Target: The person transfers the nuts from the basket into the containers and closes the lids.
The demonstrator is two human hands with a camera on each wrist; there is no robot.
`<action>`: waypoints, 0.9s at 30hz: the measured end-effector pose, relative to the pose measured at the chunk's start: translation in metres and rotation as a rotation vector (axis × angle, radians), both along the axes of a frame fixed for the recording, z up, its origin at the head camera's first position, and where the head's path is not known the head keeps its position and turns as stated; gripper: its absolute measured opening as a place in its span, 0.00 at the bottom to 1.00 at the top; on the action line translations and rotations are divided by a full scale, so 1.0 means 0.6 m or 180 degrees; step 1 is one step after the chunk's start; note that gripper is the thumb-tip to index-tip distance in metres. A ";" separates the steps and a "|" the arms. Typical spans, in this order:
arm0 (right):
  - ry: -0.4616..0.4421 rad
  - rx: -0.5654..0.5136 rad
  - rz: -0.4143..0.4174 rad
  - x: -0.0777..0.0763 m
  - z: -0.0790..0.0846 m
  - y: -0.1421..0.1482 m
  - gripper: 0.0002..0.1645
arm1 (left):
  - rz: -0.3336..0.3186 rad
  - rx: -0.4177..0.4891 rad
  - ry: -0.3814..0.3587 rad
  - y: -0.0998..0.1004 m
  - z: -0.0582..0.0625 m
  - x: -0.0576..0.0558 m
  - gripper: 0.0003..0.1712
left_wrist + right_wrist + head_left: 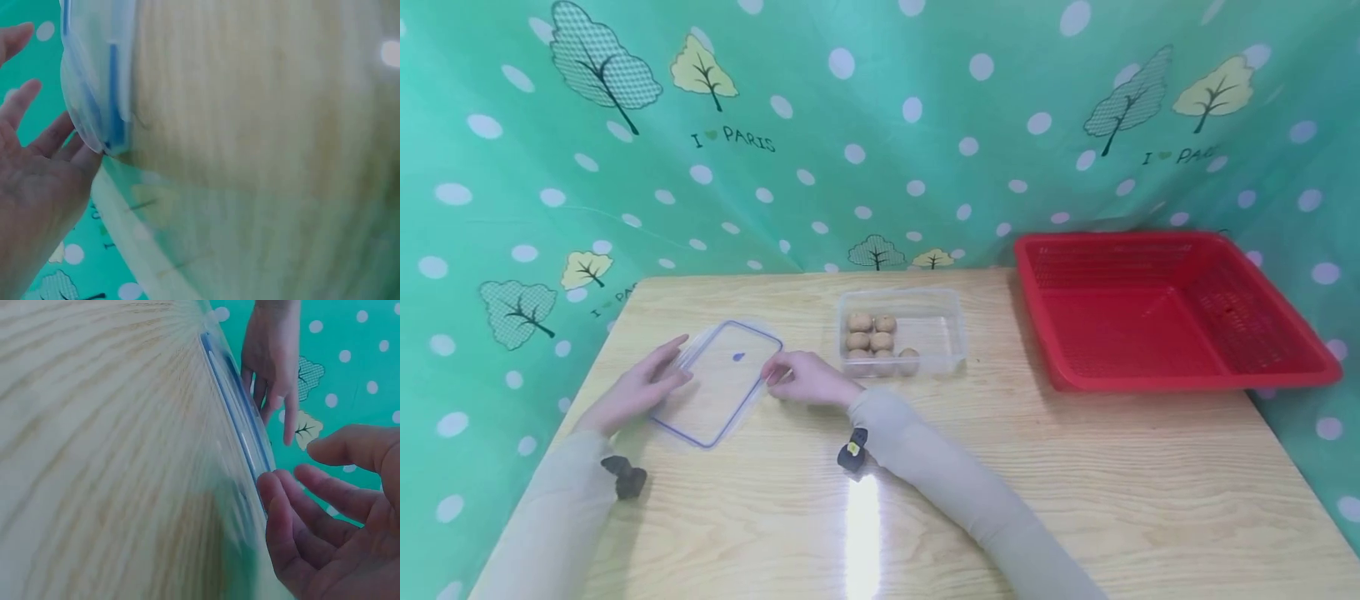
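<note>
A clear plastic lid with a blue seal (747, 406) lies on the table at the left. At its left edge is my left hand (636, 390); in the left wrist view the fingers of that hand (47, 169) reach to the rim, thumb apart. My right hand (805, 379) is at the lid's right edge. In the right wrist view its loosely bent fingertips (272, 487) touch the rim, while the thumb stands off. Beyond the right hand stands a clear plastic box (955, 333) holding several round brown things (882, 323), possibly walnuts, mostly on its left side.
A red plastic basket (1045, 350) stands at the right back of the wooden table (970, 442). Behind and beside the table hangs a green dotted cloth (865, 108) with printed trees. A bright reflection lies on the tabletop near the front.
</note>
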State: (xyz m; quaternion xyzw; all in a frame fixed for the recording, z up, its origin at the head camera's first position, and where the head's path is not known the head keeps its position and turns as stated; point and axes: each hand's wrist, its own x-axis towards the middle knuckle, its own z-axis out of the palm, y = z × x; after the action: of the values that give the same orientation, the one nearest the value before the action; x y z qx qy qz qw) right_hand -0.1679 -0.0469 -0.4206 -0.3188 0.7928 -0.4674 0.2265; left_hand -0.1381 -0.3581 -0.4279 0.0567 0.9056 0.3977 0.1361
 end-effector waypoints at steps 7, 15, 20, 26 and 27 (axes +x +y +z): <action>-0.0243 0.0158 -0.0268 0.007 -0.012 -0.011 0.19 | -0.0046 0.0024 -0.0047 0.009 0.007 -0.003 0.44; -0.0431 0.0158 -0.0375 0.020 -0.023 -0.023 0.25 | -0.0088 0.0064 -0.0092 0.001 0.011 -0.009 0.41; -0.0400 0.0219 -0.0472 0.021 -0.023 -0.027 0.25 | -0.0147 -0.0289 0.0199 0.013 0.011 -0.024 0.34; -0.0006 0.0248 -0.0668 0.017 -0.027 -0.017 0.22 | -0.0100 -0.0488 0.0393 0.025 0.008 -0.027 0.25; -0.0006 0.0200 -0.0718 0.016 -0.027 -0.014 0.21 | -0.0094 -0.0470 0.0388 0.027 0.008 -0.026 0.25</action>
State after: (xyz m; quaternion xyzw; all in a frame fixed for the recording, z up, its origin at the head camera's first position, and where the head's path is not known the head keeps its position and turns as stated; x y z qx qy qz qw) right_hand -0.1581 -0.0552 -0.4367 -0.2199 0.8377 -0.4652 0.1830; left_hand -0.1537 -0.3421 -0.4233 0.0839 0.9381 0.3236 0.0904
